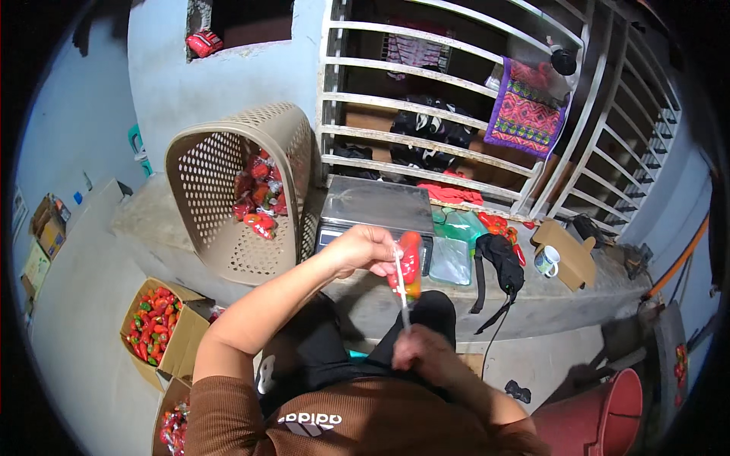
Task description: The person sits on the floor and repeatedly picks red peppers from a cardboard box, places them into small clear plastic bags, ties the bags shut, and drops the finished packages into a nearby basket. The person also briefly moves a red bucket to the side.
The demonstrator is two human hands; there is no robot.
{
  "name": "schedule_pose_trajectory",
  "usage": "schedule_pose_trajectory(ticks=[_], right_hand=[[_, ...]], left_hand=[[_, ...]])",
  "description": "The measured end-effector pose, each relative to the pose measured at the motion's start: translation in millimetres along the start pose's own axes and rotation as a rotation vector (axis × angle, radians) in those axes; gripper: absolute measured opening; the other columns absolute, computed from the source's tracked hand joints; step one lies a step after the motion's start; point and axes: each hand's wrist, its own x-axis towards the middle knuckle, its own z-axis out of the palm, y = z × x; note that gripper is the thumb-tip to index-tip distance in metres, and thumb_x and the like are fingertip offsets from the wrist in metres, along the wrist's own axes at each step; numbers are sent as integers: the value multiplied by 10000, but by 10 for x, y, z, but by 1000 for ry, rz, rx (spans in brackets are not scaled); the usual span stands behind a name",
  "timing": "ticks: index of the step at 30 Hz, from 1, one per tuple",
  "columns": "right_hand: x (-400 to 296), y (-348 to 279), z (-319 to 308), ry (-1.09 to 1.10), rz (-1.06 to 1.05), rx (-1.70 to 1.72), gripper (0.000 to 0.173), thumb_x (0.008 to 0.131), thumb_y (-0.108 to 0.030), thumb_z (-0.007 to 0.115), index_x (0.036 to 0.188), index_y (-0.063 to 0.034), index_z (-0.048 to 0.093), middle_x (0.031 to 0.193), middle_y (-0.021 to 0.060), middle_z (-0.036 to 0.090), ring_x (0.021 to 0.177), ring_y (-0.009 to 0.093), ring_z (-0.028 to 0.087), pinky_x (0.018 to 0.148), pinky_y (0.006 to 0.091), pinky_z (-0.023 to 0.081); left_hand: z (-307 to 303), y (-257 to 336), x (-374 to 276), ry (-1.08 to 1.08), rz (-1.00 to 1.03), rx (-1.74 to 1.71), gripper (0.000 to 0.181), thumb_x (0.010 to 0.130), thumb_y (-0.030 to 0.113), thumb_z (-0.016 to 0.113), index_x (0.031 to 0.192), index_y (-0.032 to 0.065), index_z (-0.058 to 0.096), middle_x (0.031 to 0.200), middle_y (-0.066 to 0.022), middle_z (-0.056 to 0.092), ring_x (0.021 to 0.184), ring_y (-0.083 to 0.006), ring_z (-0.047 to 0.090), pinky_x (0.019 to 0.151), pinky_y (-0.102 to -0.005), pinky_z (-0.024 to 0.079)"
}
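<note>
Between my hands, above the ledge's front edge, is a clear plastic bag of red and orange peppers (409,259). My left hand (368,251) pinches the bag's upper side, with a whitish twisted strip of plastic or tape running down from its fingertips. At the strip's lower end my right hand (419,353) is closed, blurred, near my lap. Behind the bag stands a digital scale (373,205) with a metal platform, partly hidden by my left hand. A stack of clear plastic bags (450,261) lies to the right of the scale.
A beige perforated basket (228,128) on its side holds bagged peppers. Cardboard boxes of peppers (191,333) stand at lower left. Loose peppers (502,227), a black pouch (502,265), a mug (547,261) and an opened carton (576,262) lie right; a red bucket (587,416) is lower right.
</note>
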Motion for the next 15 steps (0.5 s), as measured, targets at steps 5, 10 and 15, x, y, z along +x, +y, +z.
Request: schedule_pose_trajectory(ticks=[5, 10, 15], right_hand=[[665, 801, -484, -541, -185, 266, 178, 878, -234, 491, 860, -64, 542, 776, 22, 544, 711, 135, 527, 680, 273, 432], [1013, 61, -1246, -92, -102, -418, 190, 872, -235, 501, 828, -64, 570, 758, -12, 549, 684, 87, 498, 642, 244, 423], [914, -311, -708, 146, -142, -818, 243, 896, -243, 457, 817, -40, 565, 684, 6, 529, 605, 80, 484, 571, 224, 407]], left_hand=[[185, 73, -266, -189, 49, 47, 109, 773, 120, 647, 802, 15, 639, 783, -57, 635, 692, -124, 595, 644, -254, 492], [137, -372, -407, -69, 279, 926, 91, 761, 121, 637, 801, 40, 646, 727, -78, 616, 665, -163, 597, 632, -291, 463], [-232, -1072, -43, 285, -179, -56, 63, 847, 87, 495, 836, 25, 491, 714, -89, 581, 609, -164, 600, 511, -248, 505]])
